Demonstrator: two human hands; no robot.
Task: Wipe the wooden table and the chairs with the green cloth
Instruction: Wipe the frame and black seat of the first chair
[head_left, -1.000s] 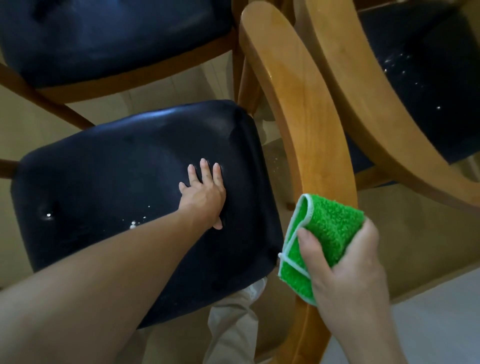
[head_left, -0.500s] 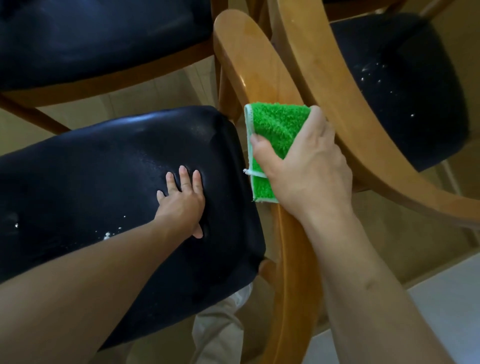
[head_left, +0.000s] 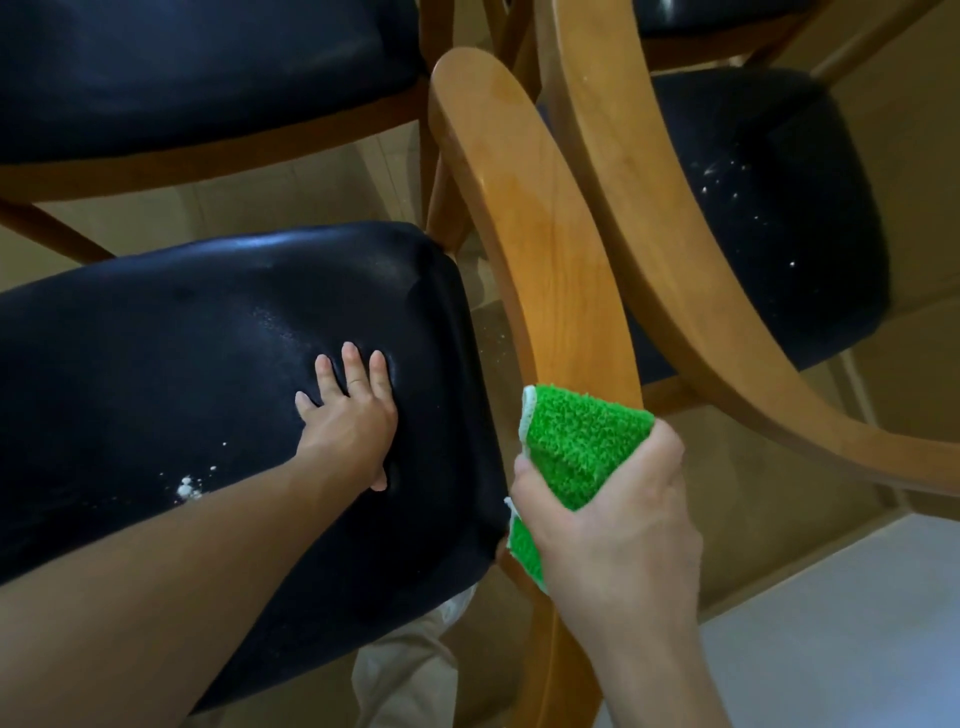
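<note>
My right hand (head_left: 618, 525) grips the folded green cloth (head_left: 576, 441) and presses it against the curved wooden backrest (head_left: 524, 218) of the nearest chair, low on the rail. My left hand (head_left: 350, 421) rests flat, fingers straight, on that chair's black padded seat (head_left: 182, 364). White crumbs (head_left: 187, 486) lie on the seat just left of my left forearm. The wooden table is not in view.
A second chair with a curved wooden back (head_left: 691, 291) and a black seat (head_left: 769, 208) speckled with white crumbs stands close on the right. A third black seat (head_left: 197, 67) sits at the top left. Pale floor (head_left: 831, 639) shows at the bottom right.
My right hand slid the cloth up the backrest rail half a second ago, then back down to the lower part. My left hand stayed flat on the seat.
</note>
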